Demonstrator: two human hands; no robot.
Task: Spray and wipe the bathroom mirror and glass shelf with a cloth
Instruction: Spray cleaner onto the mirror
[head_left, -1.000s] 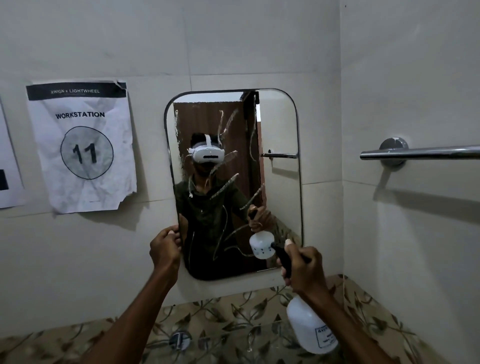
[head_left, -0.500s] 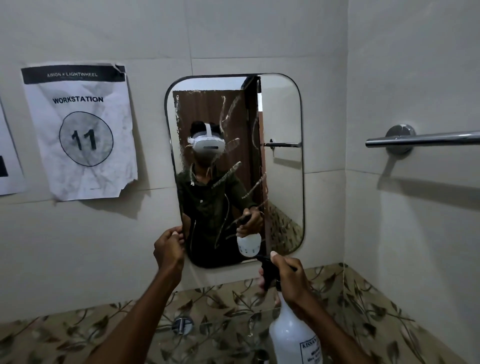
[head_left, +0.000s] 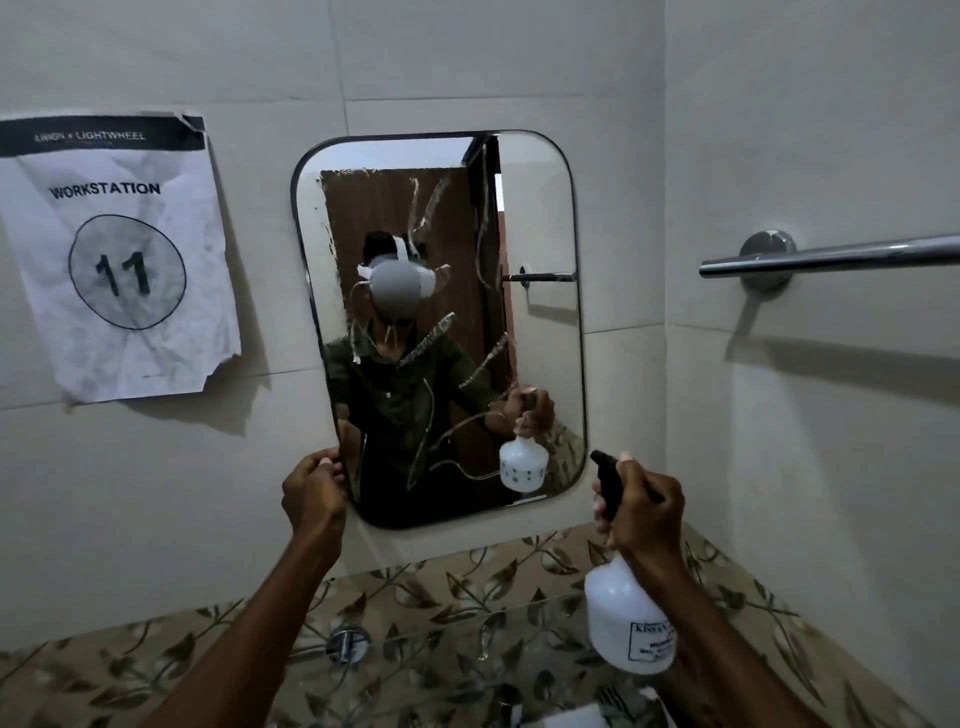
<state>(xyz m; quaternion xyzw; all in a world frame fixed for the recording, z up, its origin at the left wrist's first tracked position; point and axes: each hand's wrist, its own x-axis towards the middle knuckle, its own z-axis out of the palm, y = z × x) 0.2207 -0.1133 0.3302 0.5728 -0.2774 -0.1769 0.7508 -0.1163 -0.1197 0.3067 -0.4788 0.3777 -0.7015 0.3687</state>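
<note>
On the far left, a crumpled paper sign (head_left: 111, 254) with "WORKSTATION 11" is stuck on the tiled wall, well apart from the work. Next to it comes the left hand (head_left: 313, 496), which reaches up and grips the lower left edge of the mirror (head_left: 441, 322) with curled fingers; I think it holds the mirror steady, so that the glass does not swing or tilt while it is sprayed. The mirror hangs upright on the wall, and pale streaks cross its middle and lower part, which is probably the reason it needs cleaning. Below it, the glass shelf (head_left: 467, 631) stands out from the leaf-patterned tiles on a round metal holder (head_left: 347, 644); its front edge is hard to follow, because the glass is clear. To the right of the mirror's lower corner, the right hand (head_left: 641, 512) is closed around the black head of the white spray bottle (head_left: 628, 618), and the bottle hangs below the fist. The nozzle points up and left toward the glass, so to me the spraying step is in hand and the wiping is not yet begun. I see no cloth anywhere in this view. On the far right, a chrome towel bar (head_left: 831, 257) is fixed on the side wall.
</note>
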